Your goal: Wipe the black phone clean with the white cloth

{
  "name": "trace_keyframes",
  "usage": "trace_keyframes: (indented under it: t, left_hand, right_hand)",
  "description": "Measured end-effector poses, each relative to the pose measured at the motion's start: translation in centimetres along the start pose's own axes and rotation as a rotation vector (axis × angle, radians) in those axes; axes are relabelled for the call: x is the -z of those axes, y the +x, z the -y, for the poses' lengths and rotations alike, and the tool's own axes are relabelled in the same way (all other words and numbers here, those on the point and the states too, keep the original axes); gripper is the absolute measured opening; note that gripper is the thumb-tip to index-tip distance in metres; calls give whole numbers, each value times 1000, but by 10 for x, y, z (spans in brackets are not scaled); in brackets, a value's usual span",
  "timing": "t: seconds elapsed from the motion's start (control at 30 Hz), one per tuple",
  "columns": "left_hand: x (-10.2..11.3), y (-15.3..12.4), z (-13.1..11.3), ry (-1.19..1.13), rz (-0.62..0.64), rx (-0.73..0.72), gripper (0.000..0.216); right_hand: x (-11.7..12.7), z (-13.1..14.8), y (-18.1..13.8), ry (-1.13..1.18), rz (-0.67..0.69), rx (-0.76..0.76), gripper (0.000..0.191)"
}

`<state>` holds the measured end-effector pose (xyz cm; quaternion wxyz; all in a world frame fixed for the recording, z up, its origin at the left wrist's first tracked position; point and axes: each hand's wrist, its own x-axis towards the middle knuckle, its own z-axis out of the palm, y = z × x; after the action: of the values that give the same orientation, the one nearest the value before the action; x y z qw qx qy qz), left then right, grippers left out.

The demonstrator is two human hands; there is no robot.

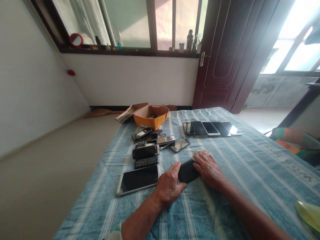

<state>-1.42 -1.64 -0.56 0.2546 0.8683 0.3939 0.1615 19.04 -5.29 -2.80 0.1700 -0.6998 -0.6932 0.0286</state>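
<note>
Head view. The black phone (188,171) is located at the near middle of the striped cloth (240,160), between the two hands. Its far right corner is covered by the right hand (208,170) and a pale cloth (203,154); any marking there is hidden. The right end of the white-framed tablet (138,180), at near left, is masked by the left hand (168,186); whether contact is made cannot be told. Within the phone pile (145,151) on the left, lower handsets are partly buried. Contents of the orange box (151,124), at far left, are dark and cannot be identified. A yellow-green item (308,213) is cut off at the near right edge.

Writing: large pale letters are printed on the striped cloth at right, slanted and not securely legible. Small print on the orange box is too blurred to be read.

Pose: the left grip is clamped on the phone's left end, thumb along the near edge, fingers at the far left corner. The right grip is held together on the pale cloth, palm down, fingers pointed far left. Both forearms are extended from the near edge.
</note>
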Motion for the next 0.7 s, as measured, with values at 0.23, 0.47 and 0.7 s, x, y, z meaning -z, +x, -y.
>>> trace_keyframes:
  t: [0.23, 0.47, 0.7]
  left_hand:
    - [-5, 0, 5, -25, -41, -18, 71]
    - [-9, 2, 12, -40, -83, -81, 75]
    - [-3, 2, 5, 7, 0, -7, 73]
  right_hand:
    - [-2, 18, 3, -7, 23, 67, 33]
    - [-5, 53, 4, 64, 69, 233, 36]
    - [3, 38, 2, 30, 67, 154, 35]
